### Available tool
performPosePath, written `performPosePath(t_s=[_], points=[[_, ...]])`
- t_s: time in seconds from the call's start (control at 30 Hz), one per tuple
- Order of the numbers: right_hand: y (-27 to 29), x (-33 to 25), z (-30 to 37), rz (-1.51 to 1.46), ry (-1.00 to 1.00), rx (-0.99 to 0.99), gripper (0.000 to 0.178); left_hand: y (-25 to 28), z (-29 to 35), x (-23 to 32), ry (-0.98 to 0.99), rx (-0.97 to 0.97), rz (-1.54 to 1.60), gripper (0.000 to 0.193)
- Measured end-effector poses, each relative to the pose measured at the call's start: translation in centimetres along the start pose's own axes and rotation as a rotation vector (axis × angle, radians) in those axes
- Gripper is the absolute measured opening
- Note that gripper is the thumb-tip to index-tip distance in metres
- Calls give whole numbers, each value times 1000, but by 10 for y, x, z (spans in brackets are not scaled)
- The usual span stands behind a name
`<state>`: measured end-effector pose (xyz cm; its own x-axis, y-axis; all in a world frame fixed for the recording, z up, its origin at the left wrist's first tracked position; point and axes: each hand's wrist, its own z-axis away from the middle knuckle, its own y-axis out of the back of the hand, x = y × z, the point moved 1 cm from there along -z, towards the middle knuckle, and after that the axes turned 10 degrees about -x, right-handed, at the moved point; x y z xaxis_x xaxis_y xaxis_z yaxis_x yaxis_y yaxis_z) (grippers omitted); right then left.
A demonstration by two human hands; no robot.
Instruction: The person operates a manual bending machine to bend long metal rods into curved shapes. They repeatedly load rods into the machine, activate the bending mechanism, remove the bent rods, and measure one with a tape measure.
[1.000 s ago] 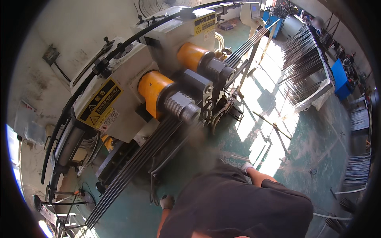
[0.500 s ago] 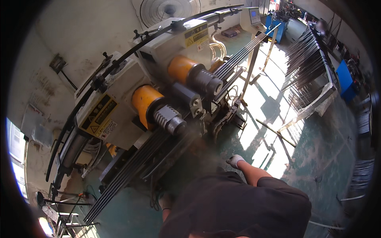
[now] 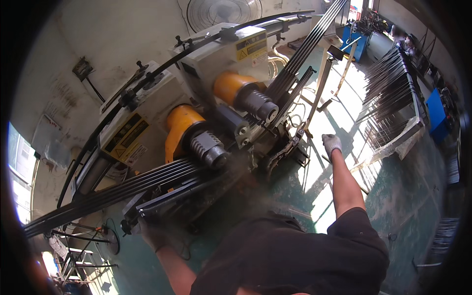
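My right hand (image 3: 332, 142), in a pale work glove, is held out over the sunlit floor to the right of a bending machine (image 3: 167, 91). Its fingers look curled in, and nothing shows in them. My left hand (image 3: 153, 237), gloved and blurred, is by the machine's lower left end, near a bar with a coil spring (image 3: 169, 199); its fingers cannot be made out. Several dark metal rods (image 3: 113, 194) run side by side through the machine beneath two orange heads (image 3: 184, 122) with ridged steel rollers (image 3: 209, 146). Their ends angle up at both sides.
A rack of many thin rods (image 3: 388, 93) stands at right, with a person (image 3: 405, 43) behind it. A blue cabinet (image 3: 355, 42) is at the back. A stepped metal stand (image 3: 78, 260) and a round-based stand (image 3: 110, 238) are at lower left. A fan (image 3: 223, 12) faces the machine.
The rods' two ends have swung upward, so the bundle now bends at the machine. My right hand has risen forward and right; my left has reached out leftward to the machine's end.
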<state>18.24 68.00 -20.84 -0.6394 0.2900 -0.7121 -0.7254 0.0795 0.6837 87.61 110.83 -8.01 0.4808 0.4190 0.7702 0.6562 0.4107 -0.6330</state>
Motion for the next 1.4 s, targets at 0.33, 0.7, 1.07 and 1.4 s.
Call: performPosePath(t_s=[0.33,0.7,1.07,1.4], points=[[143,-361,-22,-396,673,145,51,-201,-75,143,-566,-124,-555,46],[150,-569,72,-628,788,-190,59,-399,-112,137,-547,-232,-1137,51],[107,-592,116,-526,984,-190,35,-442,-126,116,-468,-230,-1170,26],[111,-590,128,-622,929,-211,30,-431,-140,110,-580,-217,-1263,25]])
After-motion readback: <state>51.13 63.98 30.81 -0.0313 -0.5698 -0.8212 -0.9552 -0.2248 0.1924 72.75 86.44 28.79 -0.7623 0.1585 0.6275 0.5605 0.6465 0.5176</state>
